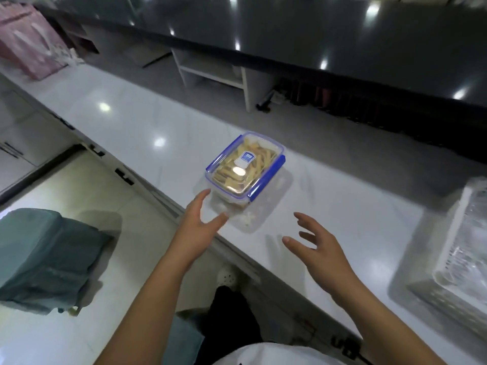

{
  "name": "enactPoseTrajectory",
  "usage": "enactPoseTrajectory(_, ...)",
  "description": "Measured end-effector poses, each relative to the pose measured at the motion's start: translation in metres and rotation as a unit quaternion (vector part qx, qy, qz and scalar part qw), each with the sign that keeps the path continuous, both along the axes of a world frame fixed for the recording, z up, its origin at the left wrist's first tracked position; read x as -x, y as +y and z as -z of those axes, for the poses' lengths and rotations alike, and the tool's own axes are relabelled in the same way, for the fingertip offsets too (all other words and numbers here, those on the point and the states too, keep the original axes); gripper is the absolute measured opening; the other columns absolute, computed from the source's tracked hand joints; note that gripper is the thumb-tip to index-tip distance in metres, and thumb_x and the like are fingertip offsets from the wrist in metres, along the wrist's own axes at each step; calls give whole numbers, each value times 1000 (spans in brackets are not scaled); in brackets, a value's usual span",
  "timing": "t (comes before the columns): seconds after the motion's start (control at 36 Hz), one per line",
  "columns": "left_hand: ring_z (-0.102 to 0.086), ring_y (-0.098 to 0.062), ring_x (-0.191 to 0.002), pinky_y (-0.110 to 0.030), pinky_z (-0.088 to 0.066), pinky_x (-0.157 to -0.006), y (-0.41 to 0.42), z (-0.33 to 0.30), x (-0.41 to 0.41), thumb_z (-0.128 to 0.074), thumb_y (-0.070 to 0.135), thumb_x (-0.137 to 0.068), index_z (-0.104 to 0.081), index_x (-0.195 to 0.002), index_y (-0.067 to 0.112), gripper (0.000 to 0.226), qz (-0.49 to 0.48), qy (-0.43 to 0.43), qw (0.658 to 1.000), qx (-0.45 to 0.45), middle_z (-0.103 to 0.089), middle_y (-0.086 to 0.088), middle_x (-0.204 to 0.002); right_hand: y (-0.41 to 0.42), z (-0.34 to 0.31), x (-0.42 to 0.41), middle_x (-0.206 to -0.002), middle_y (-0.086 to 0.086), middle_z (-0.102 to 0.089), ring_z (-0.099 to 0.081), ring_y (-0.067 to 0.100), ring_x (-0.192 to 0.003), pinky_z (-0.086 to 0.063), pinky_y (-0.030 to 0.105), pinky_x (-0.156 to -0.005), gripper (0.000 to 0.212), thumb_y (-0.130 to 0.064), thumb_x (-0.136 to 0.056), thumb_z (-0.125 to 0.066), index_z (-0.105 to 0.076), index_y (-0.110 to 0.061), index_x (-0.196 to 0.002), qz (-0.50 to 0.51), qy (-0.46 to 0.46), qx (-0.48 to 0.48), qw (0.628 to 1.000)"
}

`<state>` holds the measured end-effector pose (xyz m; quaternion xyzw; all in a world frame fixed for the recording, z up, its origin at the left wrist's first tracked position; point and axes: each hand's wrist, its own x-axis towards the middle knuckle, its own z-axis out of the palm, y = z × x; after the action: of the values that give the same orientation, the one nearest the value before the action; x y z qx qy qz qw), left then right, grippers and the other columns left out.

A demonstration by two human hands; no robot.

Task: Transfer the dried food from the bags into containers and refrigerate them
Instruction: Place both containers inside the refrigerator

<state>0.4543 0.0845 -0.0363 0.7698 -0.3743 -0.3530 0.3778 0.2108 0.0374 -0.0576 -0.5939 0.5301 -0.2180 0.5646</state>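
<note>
Box position: the clear box (243, 177) stands on the white counter (131, 122), near its front edge, directly ahead of the person and between the lines of the two forearms
Box stack: it appears to rest on a second clear box (253, 214) beneath; whether the two are nested or only stacked cannot be told
Lid: the blue-trimmed lid (266, 151) is seated, with blue clips down on the two sides that show, so the box looks sealed and ready to carry
Contents, upper box: pale yellow dried strips (259, 156), filling it close to the lid
Contents, lower box: a few pale pieces near the front wall; otherwise it looks nearly empty
Left hand: the left hand (199, 222) is spread open, fingertips touching or almost touching the near left corner of the stack; nothing is held
Right hand: the right hand (316, 246) is open, fingers curled loosely, clear of the box on its right; nothing is held
Reason for hand placement: one hand on each side suggests a two-handed lift of the stack
Task status: filling looks finished for this box; refrigeration is not yet done
Other item: a white basket (445, 248) lined with clear film sits at the right of the counter, well apart from the box
</note>
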Motion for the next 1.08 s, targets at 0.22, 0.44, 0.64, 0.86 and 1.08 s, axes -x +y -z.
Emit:
enactPoseTrajectory(0.22, -35, -21, -143, -35, -40, -99, -129, 7, -106, -67, 39, -93, -32, -152, 35, 69, 74, 31, 996, -43, -31, 3, -159, -76, -3, -87, -139, -4, -51, -58, 19, -116, -54, 36, -88, 72, -40, -83, -74, -39, -35, -146, 145, -72, -121, 979)
enactPoseTrajectory(0.44, -69, -21, -107, -35, -58, -84, -199, 30, -154, -67, 28, -94, -51, -141, 22, 50, 216, 203, 943, -153, -72, -4, -116, -111, 2, -145, -107, 3, -74, -75, 19, -87, -59, 33, -63, 32, -24, -93, -67, -60, -18, -124, 285, -108, -219, 927)
enactPoseTrajectory(0.64, -73, -22, -98, -43, -59, -84, -225, 36, -158, -66, 22, -95, -64, -127, 20, 33, 288, 228, 911, -188, -77, -4, -106, -119, 5, -151, -103, 6, -75, -73, 24, -91, -60, 44, -78, 25, -18, -91, -69, -64, -13, -115, 335, -92, -225, 910)
enactPoseTrajectory(0.86, -74, -20, -95, -48, -60, -83, -228, 32, -106, -64, 19, -95, -62, -123, 24, 28, 370, 224, 878, -206, -78, -4, -100, -80, 3, -123, -106, 3, -72, -72, 21, -94, -59, 35, -63, 31, -21, -93, -67, -60, -20, -123, 438, -115, -210, 867)
enactPoseTrajectory(1.08, -76, -16, -88, -38, -61, -65, -152, 28, -28, -67, 21, -93, -61, -114, 32, 25, 446, 210, 833, -251, -76, -6, -94, 15, -1, -58, -103, -1, -74, -73, 16, -89, -60, 35, -70, 37, -21, -90, -70, -61, -22, -126, 493, -79, -181, 847)
